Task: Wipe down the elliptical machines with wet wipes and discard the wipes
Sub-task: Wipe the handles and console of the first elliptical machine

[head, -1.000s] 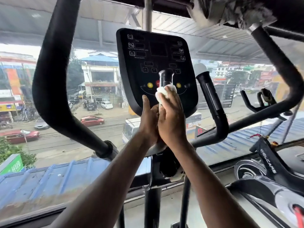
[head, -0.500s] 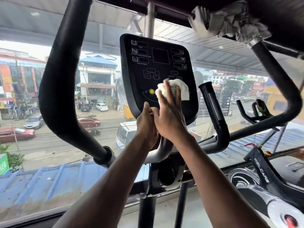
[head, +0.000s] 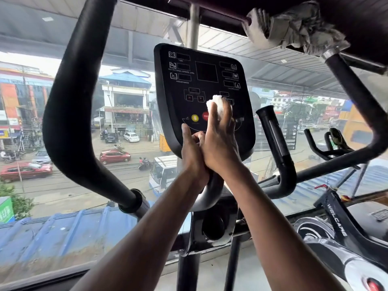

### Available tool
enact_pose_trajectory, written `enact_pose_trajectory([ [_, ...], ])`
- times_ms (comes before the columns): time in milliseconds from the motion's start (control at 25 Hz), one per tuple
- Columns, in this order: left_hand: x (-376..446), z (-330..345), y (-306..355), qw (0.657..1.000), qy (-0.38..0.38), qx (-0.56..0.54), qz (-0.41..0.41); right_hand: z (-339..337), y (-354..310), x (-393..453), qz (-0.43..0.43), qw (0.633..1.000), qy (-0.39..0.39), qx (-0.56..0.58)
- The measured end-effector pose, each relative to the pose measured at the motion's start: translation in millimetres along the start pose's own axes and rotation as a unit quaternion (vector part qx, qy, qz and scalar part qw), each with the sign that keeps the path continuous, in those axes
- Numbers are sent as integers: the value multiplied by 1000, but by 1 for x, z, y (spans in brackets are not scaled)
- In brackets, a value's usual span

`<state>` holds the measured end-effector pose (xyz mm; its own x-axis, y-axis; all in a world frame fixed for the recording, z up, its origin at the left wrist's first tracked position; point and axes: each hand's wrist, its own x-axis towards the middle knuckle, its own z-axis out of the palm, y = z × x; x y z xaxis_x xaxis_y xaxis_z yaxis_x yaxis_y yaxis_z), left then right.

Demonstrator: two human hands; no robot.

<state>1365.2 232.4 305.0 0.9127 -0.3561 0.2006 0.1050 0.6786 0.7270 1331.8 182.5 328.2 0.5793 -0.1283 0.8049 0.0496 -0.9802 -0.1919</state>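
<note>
So the console point(head: 201, 80) is the anchor here, a black panel facing the person at chest-to-head height, which is why both arms reach up and forward. Left of it curves the big left handle point(head: 69, 97), and right of it stands the short grip point(head: 275, 139), neither touched. The left hand point(head: 192, 152) sits at the console's bottom edge, thumb up on the face and the other fingers hidden behind the rim, probably steadying the panel so it doesn't wobble. The right hand point(head: 220, 141) lies mostly flat against the console's lower middle, fingers fairly straight, pressing the wipe point(head: 216, 102) onto the buttons just right of the red stop button point(head: 205, 116).
</note>
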Motion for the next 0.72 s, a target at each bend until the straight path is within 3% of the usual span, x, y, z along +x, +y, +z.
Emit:
enact_pose_trajectory([
  [120,-1,6,-3,998,35,35,26,-5,5,8,69,990,5,126],
  [200,-2,8,-4,996,53,69,32,-6,11,14,135,953,-23,271],
  [240,-3,10,-6,994,65,87,27,-7,16,15,157,909,-47,383],
  [320,0,8,-14,991,77,103,33,-8,22,16,186,787,-101,580],
  [360,5,6,-18,990,83,106,47,-8,23,15,191,765,-101,606],
  [400,7,5,-20,989,81,107,59,-7,21,14,208,784,-75,581],
  [480,0,7,-13,988,67,116,72,-4,15,9,201,896,41,393],
  [520,-2,8,-11,988,66,118,79,-1,14,5,155,939,99,291],
  [560,-7,9,-9,987,65,117,83,1,14,1,103,959,131,231],
  [640,-11,10,-6,988,60,115,81,2,15,-2,62,965,101,232],
  [720,-13,12,-5,988,58,114,86,1,19,-2,108,949,42,292],
])
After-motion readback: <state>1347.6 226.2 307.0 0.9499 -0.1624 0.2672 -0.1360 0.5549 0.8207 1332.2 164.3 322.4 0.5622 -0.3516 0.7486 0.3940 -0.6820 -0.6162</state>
